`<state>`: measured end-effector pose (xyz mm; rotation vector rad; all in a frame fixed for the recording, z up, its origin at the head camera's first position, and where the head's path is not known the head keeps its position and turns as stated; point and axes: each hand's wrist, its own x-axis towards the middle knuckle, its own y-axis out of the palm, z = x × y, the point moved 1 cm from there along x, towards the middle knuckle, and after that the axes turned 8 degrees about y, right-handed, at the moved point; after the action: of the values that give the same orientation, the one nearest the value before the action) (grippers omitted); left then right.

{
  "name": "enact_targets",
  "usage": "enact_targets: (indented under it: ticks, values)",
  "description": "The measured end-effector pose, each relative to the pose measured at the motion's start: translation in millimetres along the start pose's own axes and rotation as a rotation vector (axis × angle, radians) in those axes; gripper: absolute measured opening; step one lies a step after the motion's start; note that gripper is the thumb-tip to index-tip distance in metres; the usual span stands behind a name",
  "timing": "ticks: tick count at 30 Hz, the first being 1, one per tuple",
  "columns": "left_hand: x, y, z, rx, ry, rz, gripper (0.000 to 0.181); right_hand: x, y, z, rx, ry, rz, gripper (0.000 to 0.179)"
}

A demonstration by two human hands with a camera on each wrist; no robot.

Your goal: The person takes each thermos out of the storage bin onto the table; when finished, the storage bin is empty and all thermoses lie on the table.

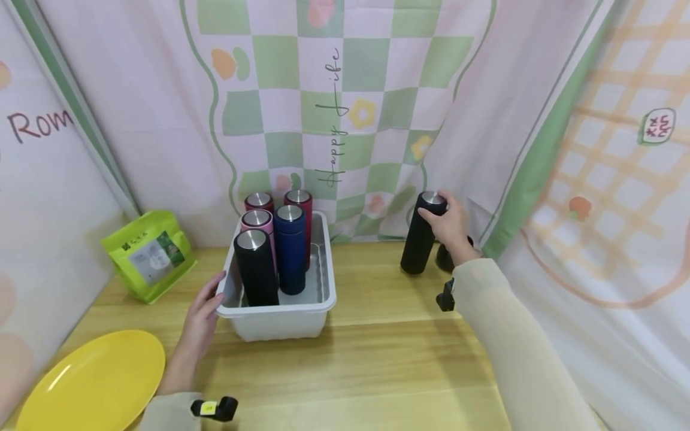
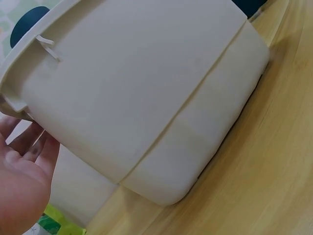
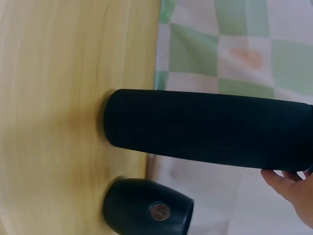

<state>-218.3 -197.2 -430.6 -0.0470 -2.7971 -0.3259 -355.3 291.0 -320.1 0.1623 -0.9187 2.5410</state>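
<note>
My right hand (image 1: 451,224) grips a black thermos bottle (image 1: 417,242) with a silver-topped lid, fingers and thumb around its upper end. The bottle leans slightly, its base close over the wooden table in the right wrist view. Beside it stands a short dark cup (image 3: 146,208) with a round emblem, mostly behind the hand in the head view. My left hand (image 1: 199,317) holds the left rim of a white plastic bin (image 1: 286,326), fingers bent at the edge. Inside the bin stand several thermos bottles: black (image 1: 256,269), blue (image 1: 291,251), pink (image 1: 259,220) and two dark red ones (image 1: 302,206).
A bright green pouch (image 1: 151,254) stands at the table's back left. A yellow oval plate (image 1: 94,380) lies at the front left, near the left forearm. Patterned cloth (image 1: 366,72) hangs behind the wooden table (image 1: 377,359) and along both sides.
</note>
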Motion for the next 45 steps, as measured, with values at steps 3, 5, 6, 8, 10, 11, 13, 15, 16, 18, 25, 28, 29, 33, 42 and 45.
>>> enact_targets:
  ticks: [3,5,6,8,10,11,13,15,16,18,25,28,29,33,42,45]
  values:
    - [-1.2,-0.1,1.2,-0.012,0.017,0.000,0.047,4.8,4,-8,0.001,0.013,0.011,0.070]
    - [-2.3,-0.7,2.4,-0.024,0.035,0.002,0.045,7.3,7,-12,0.013,0.024,0.022,0.070]
    - [-2.9,-0.8,2.7,-0.026,0.037,0.003,0.045,8.9,8,-14,0.016,0.023,0.022,0.070]
    - [-3.7,-0.8,2.9,-0.027,0.032,0.003,0.045,11.2,9,-16,0.018,0.029,0.026,0.070]
    - [-4.2,-0.1,2.7,-0.024,0.023,0.002,0.045,13.4,9,-17,0.021,0.033,0.027,0.070]
    - [-4.3,0.5,2.4,-0.021,0.016,0.001,0.045,14.6,9,-17,0.021,0.035,0.025,0.070]
    - [-4.3,1.2,2.2,-0.022,0.016,0.000,0.046,16.2,8,-18,0.023,0.046,0.025,0.070]
    - [-4.2,1.4,2.5,-0.034,0.034,-0.001,0.045,17.9,8,-19,0.025,0.050,0.027,0.071]
    - [-4.2,1.3,2.6,-0.038,0.043,-0.001,0.044,18.3,9,-19,0.029,0.053,0.029,0.072]
    - [-4.3,1.0,3.0,-0.044,0.056,-0.003,0.044,18.6,9,-19,0.033,0.056,0.035,0.073]
    - [-5.7,2.4,4.2,-0.015,0.035,-0.002,0.044,14.4,6,-10,0.020,0.020,0.010,0.076]
    - [-6.1,3.0,3.7,-0.016,0.045,-0.007,0.045,10.8,5,12,0.045,-0.055,-0.048,0.071]
    - [-5.9,3.0,3.6,-0.015,0.050,-0.007,0.045,9.0,6,23,0.058,-0.085,-0.066,0.069]
    - [-4.4,2.5,3.4,-0.012,0.051,-0.011,0.045,-5.7,15,62,0.095,-0.183,-0.066,0.065]
    - [-0.8,1.3,4.4,-0.002,0.015,-0.021,0.048,-61.6,64,132,0.214,-0.271,0.158,0.068]
    - [-0.3,1.7,3.2,0.000,0.009,-0.024,0.048,-78.4,81,148,0.225,-0.279,0.223,0.068]
